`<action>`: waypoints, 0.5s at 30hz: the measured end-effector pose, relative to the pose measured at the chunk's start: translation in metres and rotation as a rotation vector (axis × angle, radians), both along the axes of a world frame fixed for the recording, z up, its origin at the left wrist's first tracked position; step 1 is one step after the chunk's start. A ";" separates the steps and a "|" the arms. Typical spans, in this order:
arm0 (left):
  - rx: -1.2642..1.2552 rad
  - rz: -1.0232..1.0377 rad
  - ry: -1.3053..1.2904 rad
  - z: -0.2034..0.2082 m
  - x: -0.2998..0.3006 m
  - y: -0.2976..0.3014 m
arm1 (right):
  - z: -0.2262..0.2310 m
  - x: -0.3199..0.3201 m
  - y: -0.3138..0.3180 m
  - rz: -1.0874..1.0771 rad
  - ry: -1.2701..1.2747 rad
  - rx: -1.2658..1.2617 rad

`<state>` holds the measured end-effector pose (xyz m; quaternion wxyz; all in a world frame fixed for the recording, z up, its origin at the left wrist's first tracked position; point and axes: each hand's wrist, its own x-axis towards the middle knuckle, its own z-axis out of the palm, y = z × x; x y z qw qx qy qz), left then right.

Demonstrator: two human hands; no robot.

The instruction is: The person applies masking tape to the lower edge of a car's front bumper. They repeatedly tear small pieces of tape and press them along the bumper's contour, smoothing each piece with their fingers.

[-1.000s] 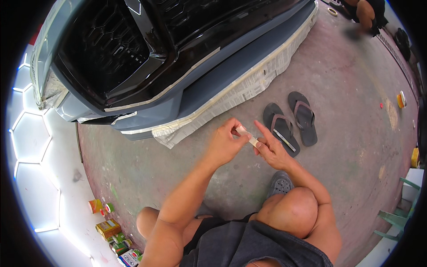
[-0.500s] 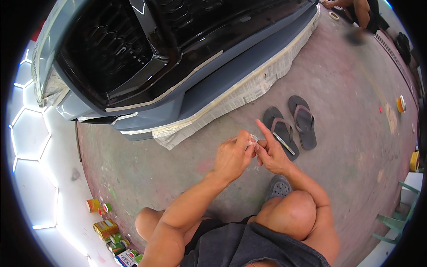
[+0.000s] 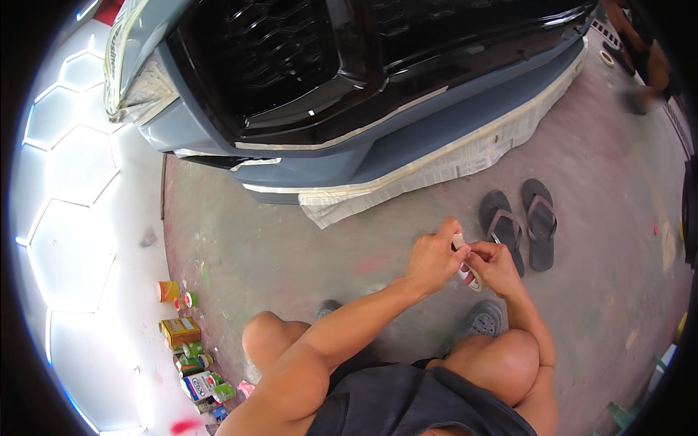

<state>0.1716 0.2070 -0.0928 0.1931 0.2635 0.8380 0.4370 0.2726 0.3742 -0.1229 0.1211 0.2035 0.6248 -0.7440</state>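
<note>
Both hands meet in front of my knees around a small roll of masking tape (image 3: 475,282), pale cream, whose curved edge shows below the fingers. My left hand (image 3: 435,260) is closed, with a pale bit of the tape (image 3: 457,241) between thumb and forefinger. Closed at the roll as well, my right hand (image 3: 498,270) pinches close to the left fingertips. Much of the roll is hidden by the fingers. Beyond them stands a grey car bumper (image 3: 305,173) with a glossy black grille (image 3: 291,65), its lower edge lined with tape and newspaper (image 3: 407,174).
A pair of dark flip-flops (image 3: 539,225) lies just right of my hands. Several paint cans (image 3: 182,332) line the wall at left, below bright hexagonal lights (image 3: 80,160). At the far right another person (image 3: 643,51) is partly in view, near a tape roll (image 3: 606,58) on the floor.
My view has shifted, so the scene sits further right. The right forefinger, stretched out before, is now bent in, and more of the tape roll shows under the hands.
</note>
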 end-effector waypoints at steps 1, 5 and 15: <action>-0.012 -0.009 0.039 0.002 -0.001 -0.001 | 0.000 -0.001 0.000 -0.021 0.003 -0.042; 0.002 -0.119 0.204 -0.007 0.003 0.003 | 0.000 0.004 0.012 0.063 -0.001 -0.120; 0.066 0.333 -0.103 -0.058 -0.065 0.008 | -0.019 0.018 0.044 -0.059 0.266 0.994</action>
